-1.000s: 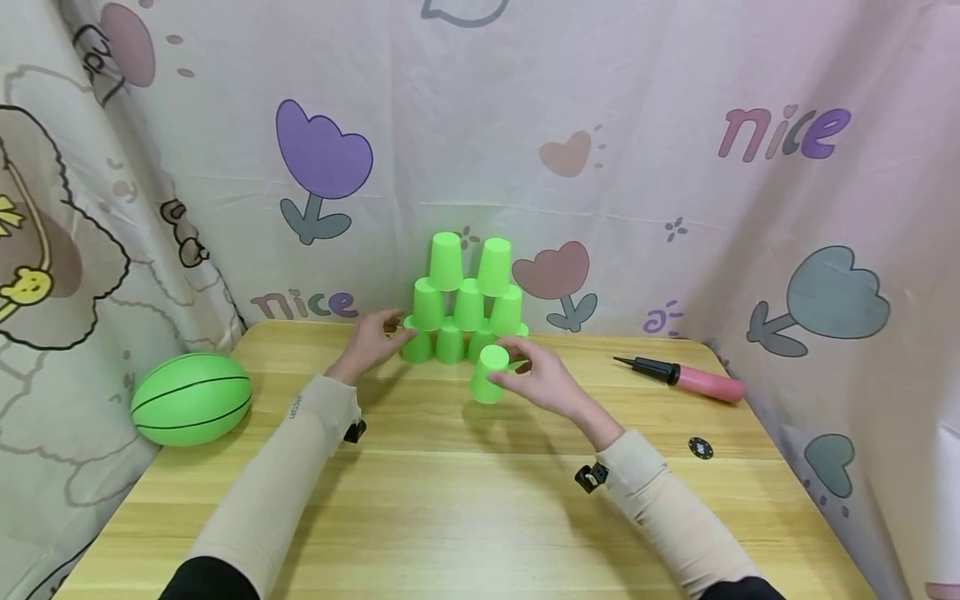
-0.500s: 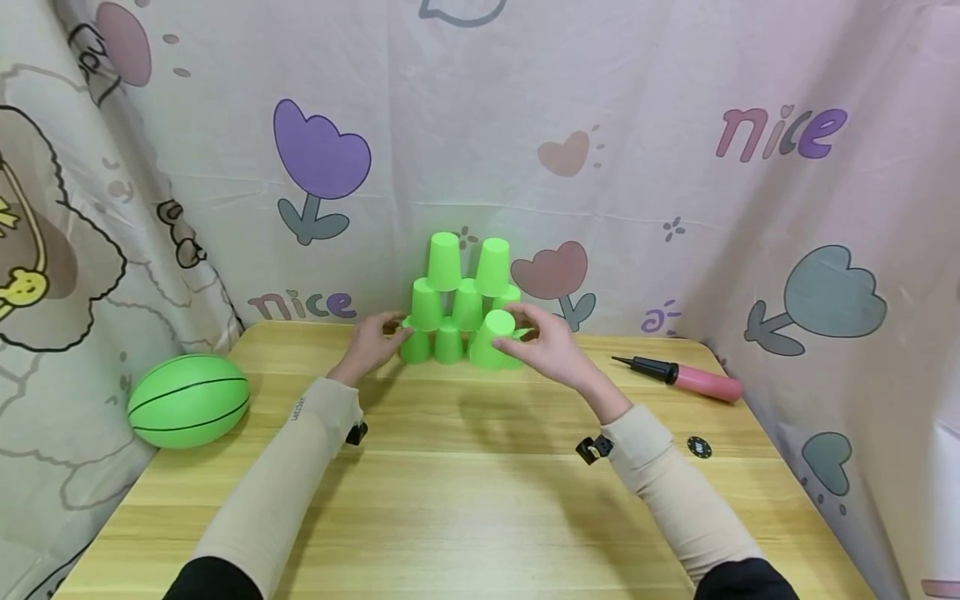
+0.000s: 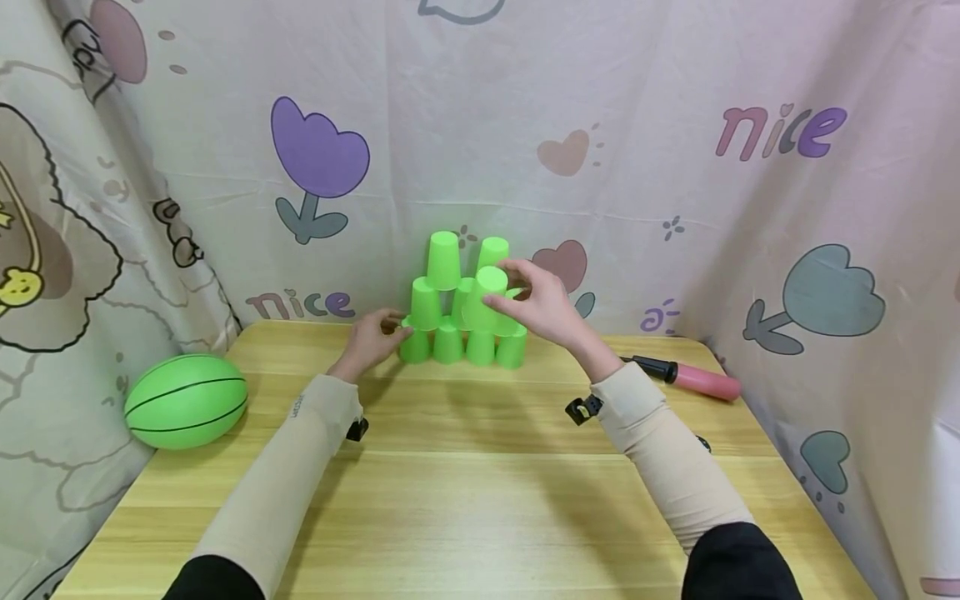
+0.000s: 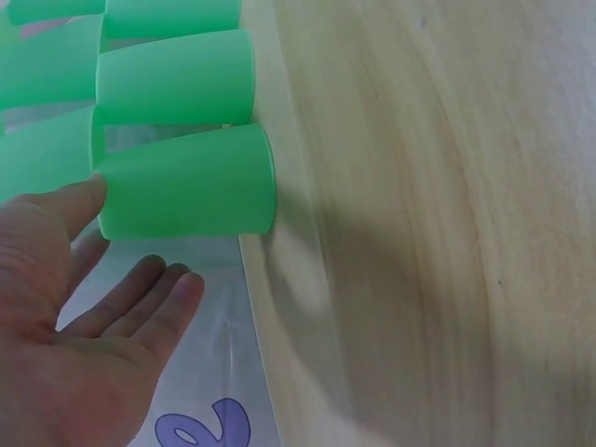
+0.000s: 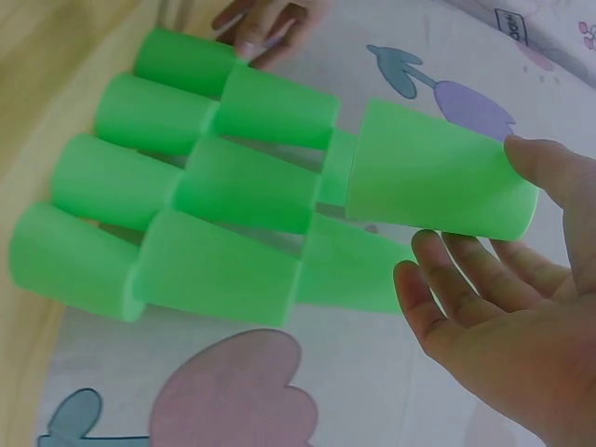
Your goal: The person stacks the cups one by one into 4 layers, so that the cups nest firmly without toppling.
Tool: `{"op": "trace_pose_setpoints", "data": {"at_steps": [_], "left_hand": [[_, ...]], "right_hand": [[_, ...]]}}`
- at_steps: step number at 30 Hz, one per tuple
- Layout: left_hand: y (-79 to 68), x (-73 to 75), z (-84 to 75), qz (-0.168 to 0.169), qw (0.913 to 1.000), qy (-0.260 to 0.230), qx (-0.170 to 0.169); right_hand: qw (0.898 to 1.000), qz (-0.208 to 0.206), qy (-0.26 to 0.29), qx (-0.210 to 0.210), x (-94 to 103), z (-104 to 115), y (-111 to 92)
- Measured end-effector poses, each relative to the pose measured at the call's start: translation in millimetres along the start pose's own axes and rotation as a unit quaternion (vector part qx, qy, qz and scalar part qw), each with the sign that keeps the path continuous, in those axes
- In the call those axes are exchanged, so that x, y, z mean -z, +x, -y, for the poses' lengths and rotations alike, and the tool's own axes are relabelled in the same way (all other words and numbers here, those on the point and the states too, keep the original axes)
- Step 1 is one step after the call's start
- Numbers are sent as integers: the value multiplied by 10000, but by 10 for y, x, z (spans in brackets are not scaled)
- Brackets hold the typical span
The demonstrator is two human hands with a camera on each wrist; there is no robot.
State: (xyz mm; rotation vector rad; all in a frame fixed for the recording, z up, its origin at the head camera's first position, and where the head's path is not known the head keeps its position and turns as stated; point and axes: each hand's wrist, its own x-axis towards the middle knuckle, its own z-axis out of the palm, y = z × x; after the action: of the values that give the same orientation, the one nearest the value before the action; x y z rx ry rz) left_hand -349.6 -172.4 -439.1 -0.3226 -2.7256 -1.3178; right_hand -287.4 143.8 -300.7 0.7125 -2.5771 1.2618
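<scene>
Bright green plastic cups stand upside down in a stepped pyramid at the back of the table: several in the bottom row, three on those and two on top, including the upper left cup (image 3: 443,262). My right hand (image 3: 546,307) holds another green cup (image 5: 438,172) upside down between thumb and fingers, in front of the pyramid's right side. In the head view it overlaps the middle row and part of the upper right cup (image 3: 493,250). My left hand (image 3: 367,346) is beside the bottom left cup (image 4: 191,182), its thumb tip at that cup's upper edge and the other fingers loosely spread.
A green ball with black lines (image 3: 186,402) sits at the table's left edge. On the right lies a pink and black hand pump (image 3: 705,382), with a black disc (image 3: 703,443) mostly hidden by my right sleeve. A printed curtain (image 3: 630,183) hangs behind the table (image 3: 450,500).
My right hand has raised its cup from low in front of the bottom row to the height of the upper rows. My left hand has stayed beside the bottom left cup.
</scene>
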Motion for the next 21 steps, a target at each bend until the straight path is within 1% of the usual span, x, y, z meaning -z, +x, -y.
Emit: {"op": "trace_pose_setpoints", "data": {"at_steps": [7, 13, 17, 21], "left_hand": [[11, 10, -48, 80, 9999, 88, 27], [7, 18, -75, 235, 9995, 42, 204], [21, 23, -84, 272, 9991, 24, 320], [36, 23, -92, 293, 9988, -3, 386]], "right_hand": [[9998, -125, -89, -88, 101, 157, 181], [9995, -286, 32, -89, 199, 280, 327], [9989, -443, 131, -14, 248, 346, 415], [9978, -570, 344, 62, 284, 381, 486]]}}
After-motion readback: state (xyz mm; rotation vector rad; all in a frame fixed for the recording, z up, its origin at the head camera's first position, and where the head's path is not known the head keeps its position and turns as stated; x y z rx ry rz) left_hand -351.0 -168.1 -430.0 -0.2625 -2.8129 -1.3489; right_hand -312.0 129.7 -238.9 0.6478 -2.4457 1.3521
